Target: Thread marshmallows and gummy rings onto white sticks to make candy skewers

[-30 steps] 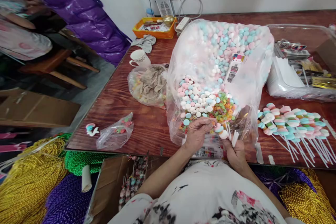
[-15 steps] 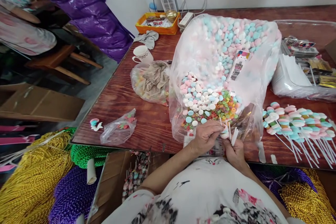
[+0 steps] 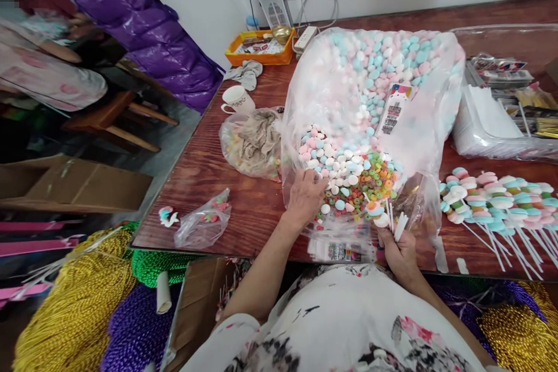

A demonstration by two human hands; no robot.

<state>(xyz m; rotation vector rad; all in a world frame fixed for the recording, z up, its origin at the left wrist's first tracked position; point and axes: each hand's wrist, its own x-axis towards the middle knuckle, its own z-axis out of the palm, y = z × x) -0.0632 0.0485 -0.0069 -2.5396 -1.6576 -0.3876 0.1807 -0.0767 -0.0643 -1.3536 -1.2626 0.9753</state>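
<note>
My left hand (image 3: 306, 196) reaches over the front left of the loose candy, fingers curved and slightly apart, at the white, pink and blue marshmallow discs (image 3: 333, 157). No piece shows clearly in its fingers. My right hand (image 3: 400, 249), near the table's front edge, is closed round several white sticks (image 3: 399, 225). One of these carries an orange ring and a white disc (image 3: 381, 220) at its top. Small coloured gummy rings (image 3: 378, 177) lie in a heap just beyond that hand. Both heaps rest on the opened front of a big clear bag (image 3: 318, 81) full of marshmallows.
Finished candy skewers (image 3: 497, 203) lie at the right, before a clear plastic tub (image 3: 492, 148). At the left are a mug (image 3: 238, 100), a tied bag with a cloth (image 3: 257, 142) and a small bag (image 3: 204, 224). Printed packets (image 3: 335, 250) lie at the front edge.
My left hand has left the skewer beside my right hand and moved left to the marshmallow heap. A white disc now shows on the held stick. The view has shifted slightly.
</note>
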